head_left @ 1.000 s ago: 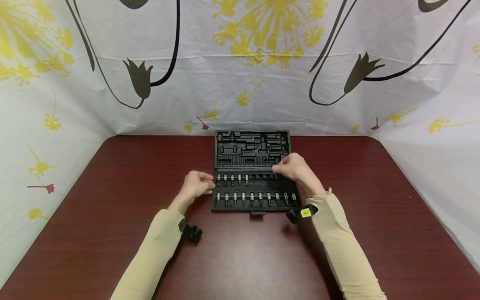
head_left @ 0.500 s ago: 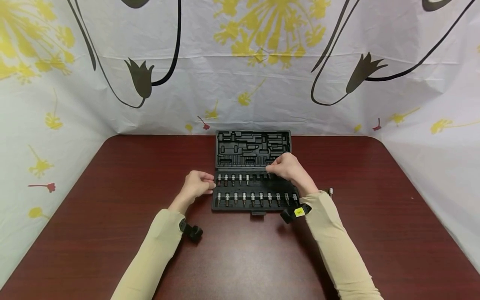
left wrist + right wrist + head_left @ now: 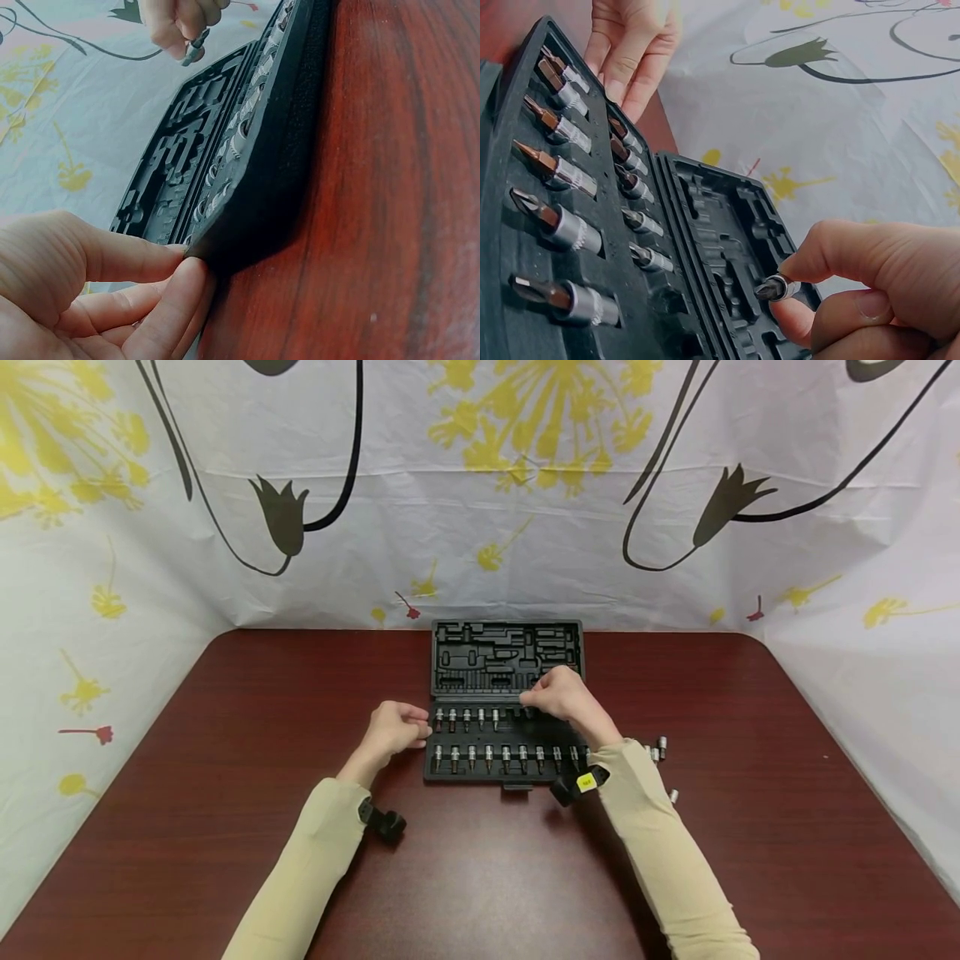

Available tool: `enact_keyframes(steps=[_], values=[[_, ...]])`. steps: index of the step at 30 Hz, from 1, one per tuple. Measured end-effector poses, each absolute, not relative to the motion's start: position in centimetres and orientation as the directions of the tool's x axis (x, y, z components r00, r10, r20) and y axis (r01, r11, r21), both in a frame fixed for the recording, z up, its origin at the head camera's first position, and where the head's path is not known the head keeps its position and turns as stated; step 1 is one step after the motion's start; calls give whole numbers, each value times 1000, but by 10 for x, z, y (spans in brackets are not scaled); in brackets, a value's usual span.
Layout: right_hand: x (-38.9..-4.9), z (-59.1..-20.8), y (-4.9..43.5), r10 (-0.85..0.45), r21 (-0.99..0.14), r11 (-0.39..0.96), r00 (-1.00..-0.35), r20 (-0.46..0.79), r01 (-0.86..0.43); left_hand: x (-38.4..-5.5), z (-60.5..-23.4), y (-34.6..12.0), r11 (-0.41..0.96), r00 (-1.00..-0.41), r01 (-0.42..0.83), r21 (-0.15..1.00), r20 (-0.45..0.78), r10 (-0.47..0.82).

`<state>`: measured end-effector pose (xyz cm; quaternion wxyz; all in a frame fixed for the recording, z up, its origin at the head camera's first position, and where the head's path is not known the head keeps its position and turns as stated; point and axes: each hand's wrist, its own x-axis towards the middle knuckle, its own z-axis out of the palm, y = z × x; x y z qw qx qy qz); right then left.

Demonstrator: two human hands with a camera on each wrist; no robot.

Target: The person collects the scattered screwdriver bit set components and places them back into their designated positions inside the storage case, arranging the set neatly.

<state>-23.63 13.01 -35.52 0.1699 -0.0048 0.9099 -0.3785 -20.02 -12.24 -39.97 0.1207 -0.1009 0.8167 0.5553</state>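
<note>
While the left hand [image 3: 390,728] pinches the edge of a black bit-socket case [image 3: 513,737] on the table [image 3: 480,868], the right hand [image 3: 564,695] holds a bit socket [image 3: 778,288] above it, grip closed between thumb and fingers.

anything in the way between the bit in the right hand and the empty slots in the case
Nothing visible: the right hand holds the bit over the open case, and no object shows between it and the empty slots.

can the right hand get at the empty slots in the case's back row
Probably yes: the right hand hangs over the case near the empty slots, a bit pinched in its fingers, with nothing visible in between.
</note>
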Motion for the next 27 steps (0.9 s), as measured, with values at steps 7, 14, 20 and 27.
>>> enact_keyframes(steps=[7, 14, 20, 27], values=[[-239, -358, 123, -130, -675, 727, -939, -318, 128, -200, -400, -122, 369, -950, -300, 880, -309, -35], [-245, -363, 118, -112, -670, 722, -926, -359, 172, -200, -399, -122, 371, -950, -301, 879, -308, -40], [-249, -369, 113, -97, -657, 726, -916, -389, 203, -200, -399, -122, 369, -949, -305, 878, -313, -41], [-250, -375, 107, -87, -636, 745, -916, -392, 202, -201, -401, -123, 367, -949, -305, 879, -313, -40]])
